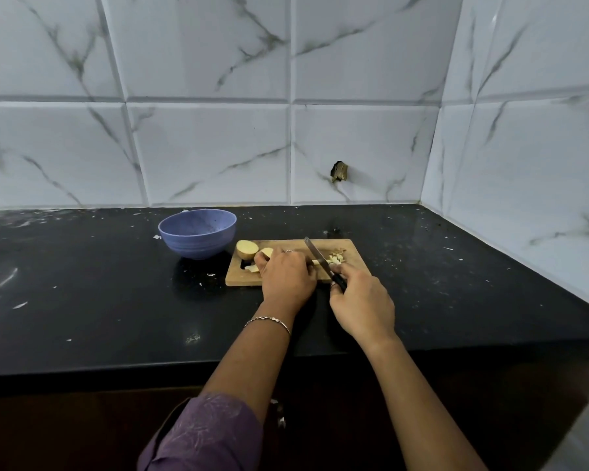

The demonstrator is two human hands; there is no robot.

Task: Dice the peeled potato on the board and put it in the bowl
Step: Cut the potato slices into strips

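A wooden cutting board (pixel 354 263) lies on the black counter. At its left end sits a potato half (pixel 246 249) with its cut face up. My left hand (pixel 286 273) holds down potato strips (pixel 315 262) in the board's middle, mostly hiding them. In my right hand (pixel 363 300) is the black handle of a knife (pixel 317 256), whose blade slants across the strips. A small heap of diced potato (pixel 337 257) lies to the right of the blade. The blue bowl (pixel 198 232) stands left of the board and looks empty.
The black counter (pixel 82 283) carries white specks and scraps. Tiled walls close it off behind and on the right, meeting in a corner. The counter's front edge runs just below my wrists.
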